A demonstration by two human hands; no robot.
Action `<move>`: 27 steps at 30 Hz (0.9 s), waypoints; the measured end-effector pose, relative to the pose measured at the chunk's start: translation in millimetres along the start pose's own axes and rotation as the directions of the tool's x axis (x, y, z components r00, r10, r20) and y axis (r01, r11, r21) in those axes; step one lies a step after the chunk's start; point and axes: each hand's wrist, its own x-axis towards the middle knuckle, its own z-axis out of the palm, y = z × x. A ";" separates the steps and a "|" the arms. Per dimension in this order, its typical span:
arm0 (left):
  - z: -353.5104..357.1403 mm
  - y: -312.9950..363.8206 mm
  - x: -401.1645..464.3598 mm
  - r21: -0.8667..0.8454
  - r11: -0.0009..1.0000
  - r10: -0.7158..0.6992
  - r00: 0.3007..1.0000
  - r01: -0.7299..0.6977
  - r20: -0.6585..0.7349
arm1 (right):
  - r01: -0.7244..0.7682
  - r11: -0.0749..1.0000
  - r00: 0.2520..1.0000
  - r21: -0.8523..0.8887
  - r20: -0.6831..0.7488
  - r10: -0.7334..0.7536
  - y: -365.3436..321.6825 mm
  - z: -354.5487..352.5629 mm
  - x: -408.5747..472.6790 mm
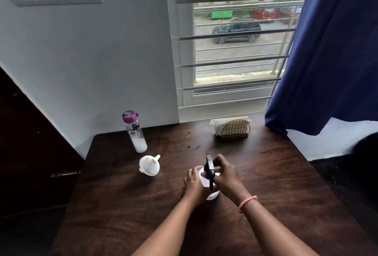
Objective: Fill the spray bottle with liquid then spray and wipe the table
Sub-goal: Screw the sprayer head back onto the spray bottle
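Head view, spray bottle [206,182]: stands upright on the counter [143,204], near the middle, between both hands; white body, long axis vertical; base rests on the wood.
Head view, spray head [210,168]: black; sits on the bottle neck; nozzle points away from the person toward the window [235,41]; trigger side faces the person.
Head view, left hand [194,184]: fingers curl round the bottle body and clamp it steady.
Head view, right hand [224,176]: fingers close on the spray head at the neck collar; whether they turn it cannot be told.
Head view, water bottle [135,132]: purple cap on; stands upright at the far left of the counter; a little white liquid at its bottom.
Head view, funnel [149,165]: white; lies on its side just in front of the water bottle, spout toward the window; well apart from the hands.
Head view, napkin holder [233,127]: wire; stands at the far edge by the window; holds paper napkins.
Step in hand: judged as seating the spray head on the bottle; filling appears complete.
Next move: calls for a firm seat on the neck; then a grip on the trigger, nozzle aimed at the counter; then a napkin for wiping.
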 end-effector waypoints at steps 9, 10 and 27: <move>-14.8 -30.0 29.1 0.010 0.989 0.141 0.947 -0.150 0.289 | 0.110 0.993 0.992 0.035 0.051 -0.112 2.6 2.1 2.0; -10.4 -32.8 29.3 0.015 0.989 0.135 0.952 -0.144 0.275 | 0.102 0.995 0.995 -0.003 0.013 -0.101 4.7 4.5 0.2; -0.4 -10.8 22.9 0.015 0.999 0.025 0.983 -0.028 0.182 | 0.104 0.992 0.979 0.075 0.171 -0.115 -2.2 -17.2 3.9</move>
